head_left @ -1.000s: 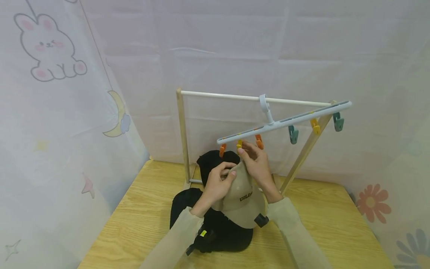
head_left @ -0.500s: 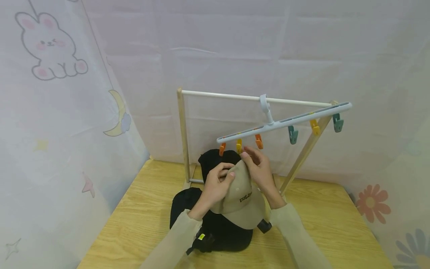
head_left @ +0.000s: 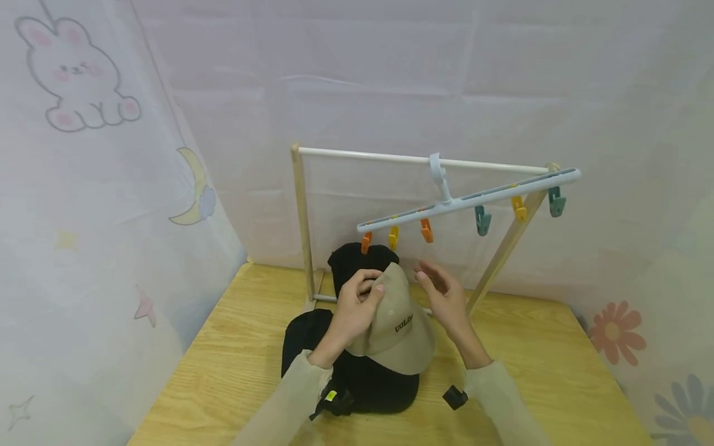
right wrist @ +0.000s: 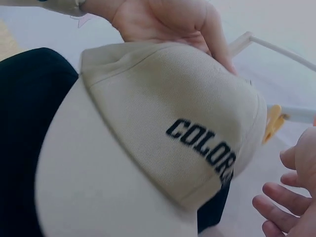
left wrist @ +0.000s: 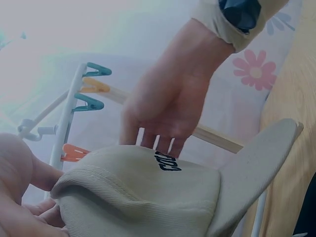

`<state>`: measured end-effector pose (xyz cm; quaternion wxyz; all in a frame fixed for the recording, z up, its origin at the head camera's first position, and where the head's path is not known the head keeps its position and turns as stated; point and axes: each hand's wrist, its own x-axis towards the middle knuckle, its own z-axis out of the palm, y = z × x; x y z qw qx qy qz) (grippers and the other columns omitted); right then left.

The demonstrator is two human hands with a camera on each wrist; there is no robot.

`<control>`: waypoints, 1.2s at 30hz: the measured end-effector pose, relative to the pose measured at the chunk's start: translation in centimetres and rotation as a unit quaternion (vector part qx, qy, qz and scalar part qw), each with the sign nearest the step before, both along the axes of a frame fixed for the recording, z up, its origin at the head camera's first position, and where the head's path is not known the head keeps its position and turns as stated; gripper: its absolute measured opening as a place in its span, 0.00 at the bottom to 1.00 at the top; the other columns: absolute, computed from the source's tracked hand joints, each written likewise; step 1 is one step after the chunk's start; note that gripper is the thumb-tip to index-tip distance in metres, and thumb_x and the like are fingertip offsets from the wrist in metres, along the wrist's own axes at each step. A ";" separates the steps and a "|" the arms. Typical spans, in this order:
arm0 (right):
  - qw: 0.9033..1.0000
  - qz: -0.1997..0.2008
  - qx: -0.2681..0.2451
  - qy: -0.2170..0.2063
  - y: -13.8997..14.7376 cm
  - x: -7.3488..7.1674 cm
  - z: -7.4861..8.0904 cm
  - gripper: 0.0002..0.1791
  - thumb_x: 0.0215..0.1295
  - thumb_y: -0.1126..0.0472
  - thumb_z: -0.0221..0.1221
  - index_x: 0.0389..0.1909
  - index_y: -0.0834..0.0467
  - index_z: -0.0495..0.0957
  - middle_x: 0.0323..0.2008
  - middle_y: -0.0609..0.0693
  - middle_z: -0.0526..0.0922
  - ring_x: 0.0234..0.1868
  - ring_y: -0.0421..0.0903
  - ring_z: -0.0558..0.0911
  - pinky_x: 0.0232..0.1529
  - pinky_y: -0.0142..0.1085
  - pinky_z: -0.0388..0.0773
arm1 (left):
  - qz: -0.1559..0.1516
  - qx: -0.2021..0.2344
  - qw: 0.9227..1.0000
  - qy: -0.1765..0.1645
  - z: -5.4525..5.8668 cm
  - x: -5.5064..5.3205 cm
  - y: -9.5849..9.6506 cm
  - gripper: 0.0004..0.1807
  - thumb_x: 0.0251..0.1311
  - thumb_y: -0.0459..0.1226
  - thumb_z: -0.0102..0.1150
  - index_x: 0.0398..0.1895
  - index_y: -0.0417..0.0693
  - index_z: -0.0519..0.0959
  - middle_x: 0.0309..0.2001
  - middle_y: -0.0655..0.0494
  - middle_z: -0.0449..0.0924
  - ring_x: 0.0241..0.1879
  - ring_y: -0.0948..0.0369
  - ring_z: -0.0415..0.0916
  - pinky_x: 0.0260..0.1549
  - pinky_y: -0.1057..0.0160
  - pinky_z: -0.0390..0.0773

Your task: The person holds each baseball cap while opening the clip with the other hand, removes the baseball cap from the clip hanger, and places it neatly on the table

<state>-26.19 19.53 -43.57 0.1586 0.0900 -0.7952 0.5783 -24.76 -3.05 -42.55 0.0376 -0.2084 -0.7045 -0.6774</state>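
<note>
A beige baseball cap with dark lettering hangs tilted from my left hand, its brim pointing down towards the right. My left thumb and fingers pinch the cap's fabric near the top, as the left wrist view also shows on the cap. My right hand is held off to the cap's right, fingers loosely bent, with nothing in it. Above both hands, a light blue hanger carries several clips, among them a yellow clip and an orange clip.
The hanger hooks over the white bar of a wooden-sided rack. Behind the left hand is a black cap, just under another orange clip. More black headwear lies on the wooden table.
My right hand has left the yellow clip and the cap's top, drawing back to the right. The left hand still holds the beige cap in nearly the same place.
</note>
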 end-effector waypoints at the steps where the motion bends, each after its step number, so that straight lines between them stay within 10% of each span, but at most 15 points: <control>1: 1.000 -0.003 0.000 0.000 0.3 0.2 -0.3 0.23 0.83 0.55 0.58 0.70 0.62 0.77 0.65 0.62 0.84 0.57 0.30 0.81 0.58 0.19 0.76 | 0.000 0.002 1.000 -0.001 0.0 0.1 0.0 0.16 0.80 0.35 0.56 0.66 0.41 0.77 0.58 0.39 0.87 0.52 0.46 0.88 0.54 0.52 0.86; 17: 0.997 -0.027 0.012 -0.075 3.1 3.1 -6.4 0.26 0.82 0.55 0.59 0.71 0.67 0.73 0.69 0.66 0.79 0.68 0.64 0.80 0.58 0.18 0.74 | -0.005 0.025 1.000 -0.013 -0.3 0.9 0.0 0.18 0.81 0.35 0.53 0.68 0.40 0.75 0.58 0.38 0.85 0.52 0.44 0.87 0.54 0.51 0.85; 36: 0.983 -0.048 -0.041 -0.173 3.2 5.5 -8.8 0.27 0.81 0.52 0.61 0.71 0.63 0.74 0.56 0.64 0.83 0.43 0.44 0.87 0.39 0.36 0.87 | -0.003 0.037 0.999 -0.023 -0.7 1.2 0.2 0.18 0.82 0.34 0.52 0.68 0.39 0.74 0.59 0.37 0.85 0.52 0.45 0.87 0.52 0.60 0.85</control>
